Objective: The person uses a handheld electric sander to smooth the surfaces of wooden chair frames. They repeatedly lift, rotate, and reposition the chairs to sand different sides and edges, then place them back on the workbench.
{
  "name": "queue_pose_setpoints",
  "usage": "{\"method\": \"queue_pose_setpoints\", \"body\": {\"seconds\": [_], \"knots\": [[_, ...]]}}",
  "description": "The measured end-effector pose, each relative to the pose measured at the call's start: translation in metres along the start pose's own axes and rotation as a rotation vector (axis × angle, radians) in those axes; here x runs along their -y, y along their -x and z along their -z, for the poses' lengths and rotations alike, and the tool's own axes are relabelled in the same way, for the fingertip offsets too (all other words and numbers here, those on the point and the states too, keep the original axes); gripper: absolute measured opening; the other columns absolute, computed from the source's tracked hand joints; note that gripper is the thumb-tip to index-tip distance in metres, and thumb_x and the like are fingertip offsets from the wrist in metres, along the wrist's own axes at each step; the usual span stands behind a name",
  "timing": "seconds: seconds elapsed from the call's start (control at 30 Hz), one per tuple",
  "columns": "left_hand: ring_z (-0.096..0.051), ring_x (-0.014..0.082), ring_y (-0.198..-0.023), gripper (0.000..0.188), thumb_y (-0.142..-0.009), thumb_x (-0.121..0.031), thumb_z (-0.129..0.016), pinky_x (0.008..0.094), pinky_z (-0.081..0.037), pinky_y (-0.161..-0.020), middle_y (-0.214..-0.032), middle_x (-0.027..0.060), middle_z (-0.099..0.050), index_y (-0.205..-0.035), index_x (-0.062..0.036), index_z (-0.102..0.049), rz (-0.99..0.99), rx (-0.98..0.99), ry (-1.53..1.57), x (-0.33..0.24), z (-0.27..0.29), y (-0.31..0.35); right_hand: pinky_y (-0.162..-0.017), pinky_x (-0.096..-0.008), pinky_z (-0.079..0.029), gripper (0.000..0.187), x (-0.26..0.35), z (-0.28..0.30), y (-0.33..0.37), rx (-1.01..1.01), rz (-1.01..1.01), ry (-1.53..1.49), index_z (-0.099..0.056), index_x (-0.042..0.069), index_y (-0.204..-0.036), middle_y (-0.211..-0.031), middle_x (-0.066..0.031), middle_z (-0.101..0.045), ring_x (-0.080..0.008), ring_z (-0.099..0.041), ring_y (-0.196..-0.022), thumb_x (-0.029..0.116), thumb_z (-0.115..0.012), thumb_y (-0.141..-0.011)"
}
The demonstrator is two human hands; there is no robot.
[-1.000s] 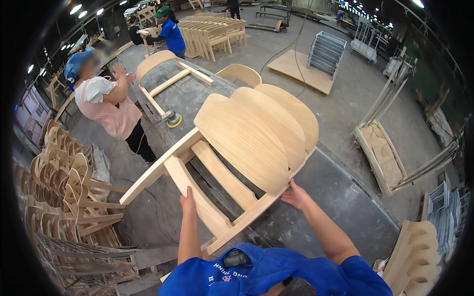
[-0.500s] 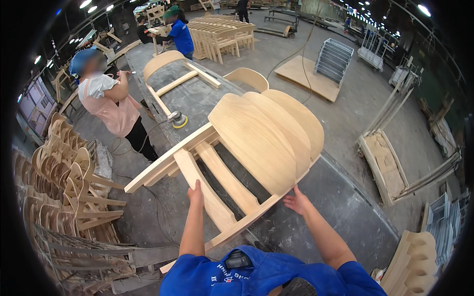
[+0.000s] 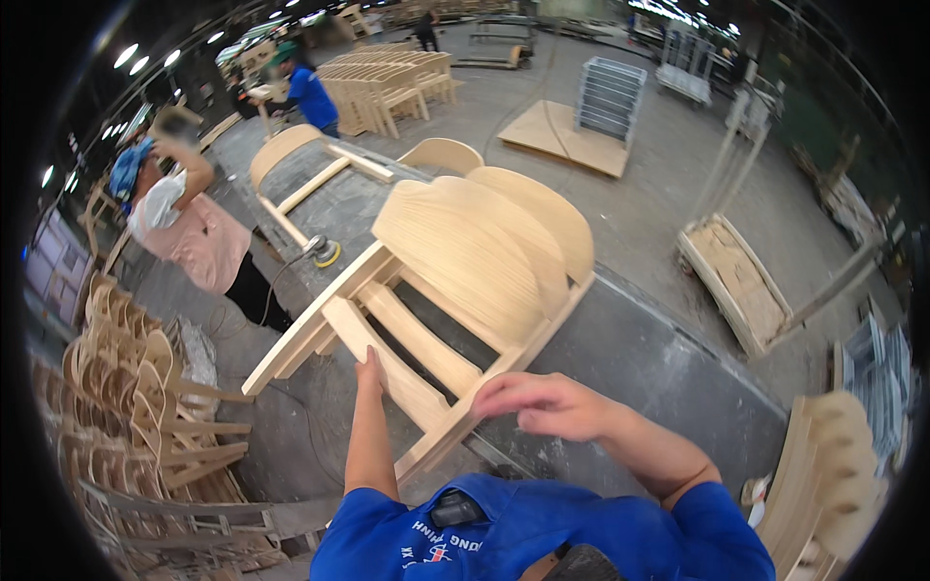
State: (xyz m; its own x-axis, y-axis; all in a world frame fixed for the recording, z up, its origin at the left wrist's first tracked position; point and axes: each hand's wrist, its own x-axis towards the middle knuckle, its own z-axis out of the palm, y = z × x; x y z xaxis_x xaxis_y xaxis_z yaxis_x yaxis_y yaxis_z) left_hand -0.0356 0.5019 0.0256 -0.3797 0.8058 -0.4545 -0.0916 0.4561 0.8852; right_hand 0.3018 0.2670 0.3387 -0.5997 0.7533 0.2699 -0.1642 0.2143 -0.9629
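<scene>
A stack of pale wooden chair frames (image 3: 455, 232) with curved, rounded backrests lies tilted across the near end of the dark worktable. Its rails and slats point toward me. My left hand (image 3: 369, 372) grips the edge of the nearest wide slat, thumb on top and the other fingers hidden beneath. My right hand (image 3: 547, 405) hovers at or just over the near long rail, slightly blurred, fingers stretched to the left and thumb apart; whether it touches the wood I cannot tell. Beyond the stack, another chair frame (image 3: 281, 147) lies on the table.
A round sander (image 3: 326, 254) with a yellow pad rests at the table's left edge, its cord hanging down. A co-worker in pink (image 3: 199, 247) stands beyond it. Chair parts (image 3: 145, 378) are piled at left. At right are a low cart (image 3: 741, 281) and curved wooden pieces (image 3: 823, 474).
My right hand has moved left and nearer to me along the near rail, away from the backrests. My left hand stays on the slat. The co-worker has raised their arms.
</scene>
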Motion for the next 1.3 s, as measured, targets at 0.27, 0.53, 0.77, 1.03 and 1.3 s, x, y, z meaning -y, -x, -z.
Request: {"method": "queue_pose_setpoints", "body": {"seconds": [0.27, 0.53, 0.77, 1.03, 1.3], "knots": [[-0.039, 0.0413, -0.127, 0.083, -0.083, -0.047, -0.065, 0.0470, -0.039, -0.104, -0.143, 0.0285, -0.030, -0.141, 0.0009, -0.031, -0.193, -0.307, -0.335, 0.006, -0.012, 0.087, -0.093, -0.0482, -0.042, 0.076, 0.140, -0.112, 0.074, 0.157, 0.923, -0.323, -0.066, -0.006, -0.110, -0.124, -0.0290, -0.043, -0.0388, -0.049, -0.110, 0.063, -0.042, -0.091], [-0.042, 0.0425, -0.123, 0.071, -0.082, -0.040, -0.066, 0.0470, -0.035, -0.105, -0.134, 0.0288, -0.041, -0.135, 0.0017, -0.043, -0.624, -0.214, -0.492, 0.044, -0.045, 0.220, -0.087, -0.0465, -0.047, 0.073, 0.183, -0.167, 0.224, 0.070, 1.154, -0.092, -0.066, -0.006, -0.110, -0.122, -0.0304, -0.043, -0.0388, -0.050, -0.106, 0.061, -0.047, -0.090], [-0.041, 0.0395, -0.124, 0.059, -0.085, -0.030, -0.066, 0.0452, -0.033, -0.105, -0.132, 0.0245, -0.044, -0.129, 0.0028, -0.047, -0.924, 0.053, -0.424, 0.068, -0.129, 0.344, -0.097, -0.0537, -0.036, 0.046, 0.228, -0.207, 0.371, -0.265, 0.702, 0.086, -0.066, -0.001, -0.111, -0.120, -0.0260, -0.049, -0.0408, -0.048, -0.111, 0.040, -0.056, -0.092], [-0.044, 0.0348, -0.121, 0.054, -0.086, -0.025, -0.066, 0.0425, -0.036, -0.101, -0.129, 0.0211, -0.045, -0.129, 0.0016, -0.047, -1.137, 0.445, -0.444, 0.078, -0.204, 0.443, -0.089, -0.0481, -0.044, 0.017, 0.233, -0.224, 0.424, -0.318, 0.763, 0.390, -0.067, 0.000, -0.092, -0.100, -0.0164, -0.059, -0.0390, -0.050, -0.102, 0.014, -0.058, -0.092], [-0.049, 0.0270, -0.106, 0.050, -0.087, -0.025, -0.065, 0.0394, -0.041, -0.093, -0.127, 0.0158, -0.047, -0.129, -0.0035, -0.050, -1.039, 0.668, -0.504, 0.112, -0.289, 0.471, -0.086, -0.0477, -0.044, 0.022, 0.246, -0.214, 0.422, -0.564, 0.661, 0.534, -0.066, -0.001, -0.088, -0.095, -0.0181, -0.058, -0.0379, -0.051, -0.095, 0.018, -0.056, -0.094]]}}
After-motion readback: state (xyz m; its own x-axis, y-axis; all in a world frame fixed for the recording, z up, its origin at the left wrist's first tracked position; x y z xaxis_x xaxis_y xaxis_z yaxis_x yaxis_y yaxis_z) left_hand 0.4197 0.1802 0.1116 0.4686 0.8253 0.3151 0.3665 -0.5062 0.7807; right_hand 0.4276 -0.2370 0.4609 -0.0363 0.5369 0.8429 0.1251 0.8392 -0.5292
